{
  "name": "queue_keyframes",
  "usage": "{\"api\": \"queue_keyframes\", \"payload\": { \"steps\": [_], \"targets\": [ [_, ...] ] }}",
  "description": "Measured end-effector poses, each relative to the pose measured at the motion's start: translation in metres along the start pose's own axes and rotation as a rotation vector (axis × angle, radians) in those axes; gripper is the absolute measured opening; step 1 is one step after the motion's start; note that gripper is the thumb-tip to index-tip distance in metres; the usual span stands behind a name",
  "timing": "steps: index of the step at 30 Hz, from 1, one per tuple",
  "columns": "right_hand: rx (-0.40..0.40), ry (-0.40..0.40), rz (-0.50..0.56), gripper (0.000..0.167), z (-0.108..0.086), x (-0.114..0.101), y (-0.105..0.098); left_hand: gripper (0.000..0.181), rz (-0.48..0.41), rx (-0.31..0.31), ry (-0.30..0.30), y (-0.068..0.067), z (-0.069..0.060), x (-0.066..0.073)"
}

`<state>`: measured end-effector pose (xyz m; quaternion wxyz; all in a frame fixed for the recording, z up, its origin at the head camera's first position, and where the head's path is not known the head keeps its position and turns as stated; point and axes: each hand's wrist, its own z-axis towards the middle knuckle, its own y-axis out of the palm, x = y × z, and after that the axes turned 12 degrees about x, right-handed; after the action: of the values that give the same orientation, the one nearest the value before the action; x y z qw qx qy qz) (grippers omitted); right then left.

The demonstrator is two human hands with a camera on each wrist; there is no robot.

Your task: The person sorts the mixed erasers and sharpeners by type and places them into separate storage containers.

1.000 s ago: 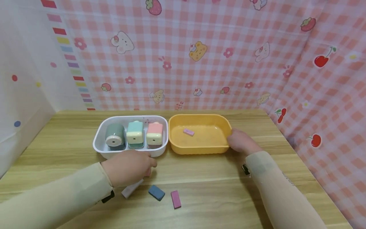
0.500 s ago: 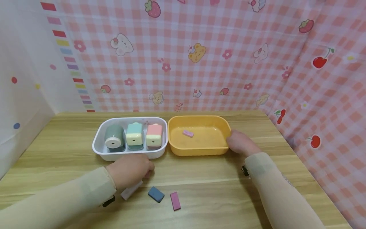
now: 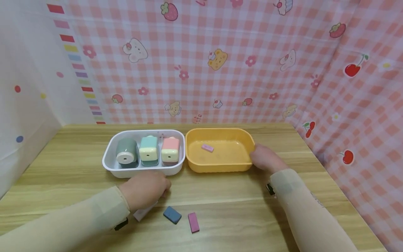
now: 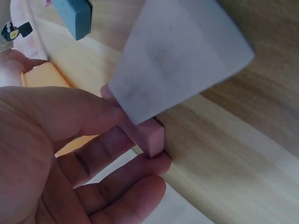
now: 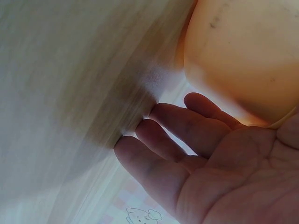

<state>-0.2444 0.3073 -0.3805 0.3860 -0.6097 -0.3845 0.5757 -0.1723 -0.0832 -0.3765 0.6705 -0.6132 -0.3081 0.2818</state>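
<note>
My left hand [image 3: 145,189] is low over the table, just before the white tray [image 3: 171,170]. In the left wrist view its thumb and fingers pinch a pink eraser [image 4: 150,136], which the hand hides in the head view. A larger whitish eraser [image 4: 177,56] lies right beside that hand and partly covers the pink one. My right hand [image 3: 267,158] holds the right end of the yellow tray [image 3: 220,168]. Its fingers [image 5: 159,172] reach down to the table along the tray's outer wall; the thumb is hidden in the right wrist view.
Several pencil sharpeners, one of them teal [image 3: 148,148], sit in the white tray, whose right end adjoins the yellow one. A light pink eraser [image 3: 207,148] lies inside the yellow tray. Nearer on the table are a blue eraser [image 3: 172,215] and a dark pink eraser [image 3: 193,222].
The left hand has come slightly nearer, down around the pink eraser. The right hand and both trays keep their places; the head view has tilted a little.
</note>
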Motion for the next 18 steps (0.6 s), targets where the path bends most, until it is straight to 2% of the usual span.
{"api": "queue_keyframes", "payload": {
  "steps": [5, 15, 18],
  "targets": [
    [0.005, 0.002, -0.002, 0.038, -0.0005, 0.0002, 0.0, 0.011, 0.018, -0.003, 0.016, 0.0005, 0.0006, -0.0002],
    [0.007, 0.02, -0.005, 0.044, -0.0009, -0.0002, -0.0007, 0.009, 0.037, 0.022, 0.076, 0.0009, 0.0005, -0.0006],
    [0.002, 0.021, 0.001, 0.042, -0.0011, 0.0002, -0.0004, 0.009, 0.032, 0.021, 0.072, 0.0007, 0.0005, -0.001]
  ]
}}
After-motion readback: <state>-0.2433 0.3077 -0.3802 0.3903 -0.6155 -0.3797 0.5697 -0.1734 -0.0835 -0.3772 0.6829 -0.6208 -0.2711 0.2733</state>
